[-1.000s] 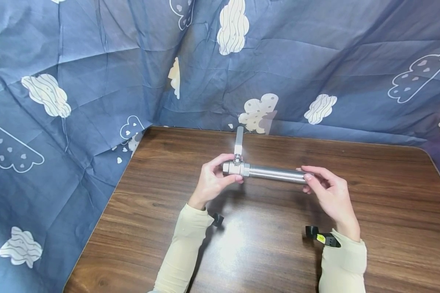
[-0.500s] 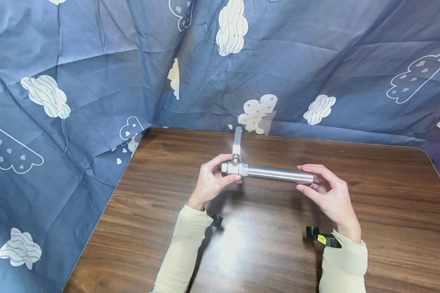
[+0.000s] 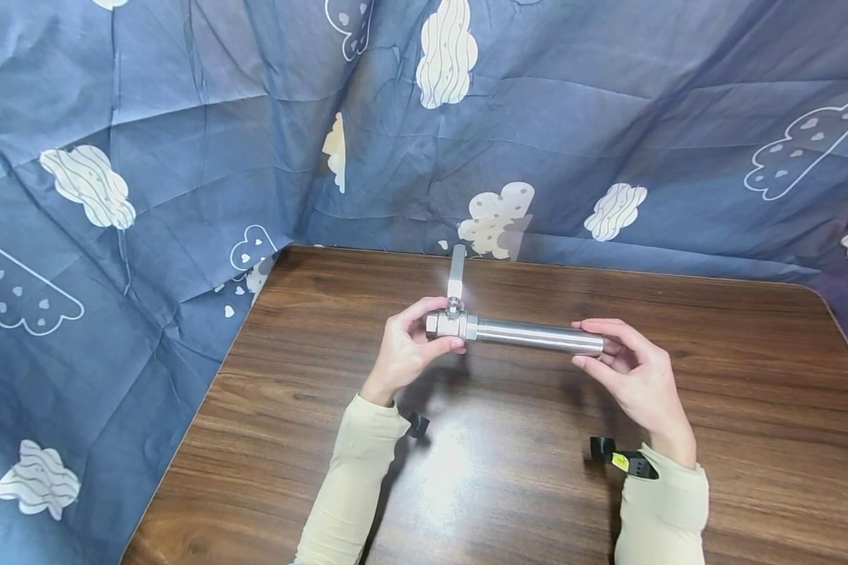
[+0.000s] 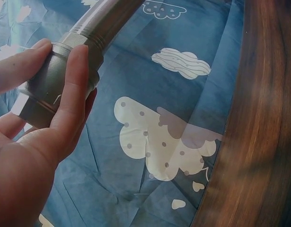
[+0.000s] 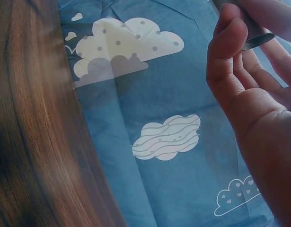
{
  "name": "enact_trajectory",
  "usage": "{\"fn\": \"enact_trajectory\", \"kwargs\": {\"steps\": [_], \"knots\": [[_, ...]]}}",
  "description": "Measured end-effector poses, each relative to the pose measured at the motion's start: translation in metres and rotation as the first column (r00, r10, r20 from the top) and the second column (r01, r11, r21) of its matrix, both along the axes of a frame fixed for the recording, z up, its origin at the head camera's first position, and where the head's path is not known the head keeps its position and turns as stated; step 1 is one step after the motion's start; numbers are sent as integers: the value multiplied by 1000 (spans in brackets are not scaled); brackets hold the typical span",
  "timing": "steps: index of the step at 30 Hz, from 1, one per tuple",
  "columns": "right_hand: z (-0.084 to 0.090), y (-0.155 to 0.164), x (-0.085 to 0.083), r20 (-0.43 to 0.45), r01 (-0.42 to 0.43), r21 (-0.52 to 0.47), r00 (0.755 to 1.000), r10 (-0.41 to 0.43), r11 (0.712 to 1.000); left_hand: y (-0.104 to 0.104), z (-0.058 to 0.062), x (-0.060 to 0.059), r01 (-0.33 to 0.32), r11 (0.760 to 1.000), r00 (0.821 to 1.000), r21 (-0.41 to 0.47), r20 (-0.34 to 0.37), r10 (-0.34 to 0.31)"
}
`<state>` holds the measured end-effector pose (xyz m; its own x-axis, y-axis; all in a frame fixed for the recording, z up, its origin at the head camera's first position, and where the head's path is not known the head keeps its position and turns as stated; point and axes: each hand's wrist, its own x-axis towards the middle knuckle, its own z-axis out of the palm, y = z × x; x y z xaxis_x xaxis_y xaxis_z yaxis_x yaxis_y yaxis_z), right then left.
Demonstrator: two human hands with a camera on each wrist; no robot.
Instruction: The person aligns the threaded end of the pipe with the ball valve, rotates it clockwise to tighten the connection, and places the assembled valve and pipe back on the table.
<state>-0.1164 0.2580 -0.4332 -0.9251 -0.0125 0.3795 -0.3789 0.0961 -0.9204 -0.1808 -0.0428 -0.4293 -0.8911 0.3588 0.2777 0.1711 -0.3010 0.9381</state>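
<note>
A ball valve (image 3: 450,325) with a straight metal pipe (image 3: 537,336) joined to one end is held above the table, lying nearly level from left to right. Its flat lever handle (image 3: 457,271) points away toward the curtain. My left hand (image 3: 404,353) grips the valve body, thumb along the near side and fingers at the far side; the left wrist view shows the hex end (image 4: 31,111) within that hand. At the pipe's right end, my right hand (image 3: 632,369) holds the tube between thumb and fingers. The pipe's rim (image 5: 259,41) shows among the fingers in the right wrist view.
Below both hands is a brown wood-grain table (image 3: 509,486). A blue curtain (image 3: 558,133) with cloud prints hangs along its back and left sides. Each wrist wears a small black camera, such as the right camera (image 3: 602,449).
My right thumb has moved from the pipe's upper face to its near lower edge, uncovering the pipe's right end. The valve and pipe have shifted very slightly left; the left hand keeps its grip.
</note>
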Motion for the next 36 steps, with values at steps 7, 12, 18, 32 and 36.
{"fn": "enact_trajectory", "kwargs": {"steps": [7,12,18,32,36], "knots": [[1,0,1,-3,9,15,1000,-9,1000,0,-1,0,6,1000,1000,2,1,-6],[0,0,1,-29,-14,3,999,14,1000,-1,-1,0,12,1000,1000,1,2,-12],[0,0,2,-19,-9,18,1000,9,1000,-1,-1,0,12,1000,1000,-7,9,-12],[0,2,2,17,30,113,999,-32,993,0,1,0,3,1000,1000,-6,15,-3],[-1,3,2,19,20,107,1000,-22,994,1,1,0,-1,1000,1000,-12,17,1]]}}
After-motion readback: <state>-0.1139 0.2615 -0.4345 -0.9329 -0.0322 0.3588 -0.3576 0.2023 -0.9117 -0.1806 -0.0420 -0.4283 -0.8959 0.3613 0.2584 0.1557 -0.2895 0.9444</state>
